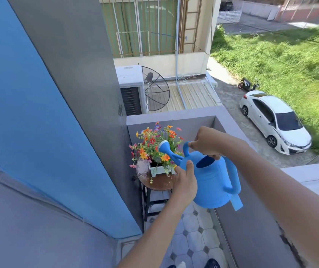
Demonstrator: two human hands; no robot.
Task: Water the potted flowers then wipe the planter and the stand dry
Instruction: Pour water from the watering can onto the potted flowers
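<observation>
Narrow balcony corner, head view. The blue watering can (213,182) is held in the air over the tiled floor (195,240), tilted so its spout runs up and left and the rose head (164,146) sits in front of the potted flowers (154,146). Right hand (206,142) is clenched around the can's top handle; left hand (186,179) is wrapped on the can's front where the spout joins the body, thumb up. The flowers stand in a small white planter (161,169), which rests on the round brown top of the stand (155,182); the planter sits toward the far side of that top, with bare surface at the near edge. Room is tight: blue wall (38,132) just left of the stand, grey parapet (251,229) on the right, and another parapet wall just behind the flowers. Open floor lies only toward the viewer. Hidden or unclear: the left hand covers the planter's right end and part of the stand's rim; the can blocks the floor beyond it; stand legs are in shadow and hard to read. Cannot tell whether water is leaving the rose head. A shoe (211,264) is cut off at the bottom edge.
</observation>
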